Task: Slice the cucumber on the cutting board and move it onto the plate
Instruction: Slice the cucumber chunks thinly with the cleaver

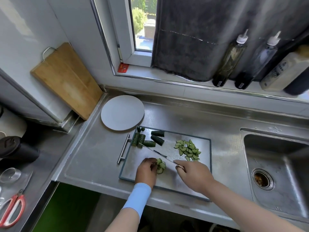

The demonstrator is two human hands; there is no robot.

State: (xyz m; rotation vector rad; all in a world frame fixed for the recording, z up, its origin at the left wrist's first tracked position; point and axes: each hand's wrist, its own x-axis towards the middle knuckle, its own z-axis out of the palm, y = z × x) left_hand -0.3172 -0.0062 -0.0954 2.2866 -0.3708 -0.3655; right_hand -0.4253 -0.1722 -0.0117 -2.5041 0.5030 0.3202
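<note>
Steel cutting board (132, 164) sits on the metal surface (93, 156). Left hand (146, 171), fingers curled, pinches a half-sliced cucumber piece (160, 165) at the board's 7 o'clock. Right hand (194, 174) wraps the knife (157, 152) handle — the blade points toward 10 o'clock, where uncut chunks (150, 139) lie. Cut slices (188, 150) are heaped at 2 o'clock. Plate (122, 113), off the board at 11 o'clock, holds no cucumber yet.

Judgement: the slices are light, thin and wet, likely slippery and clinging to steel — better scooped on the blade's flat or gathered loosely than pinched singly. The chunks look firm; hold them by the skin.
</note>
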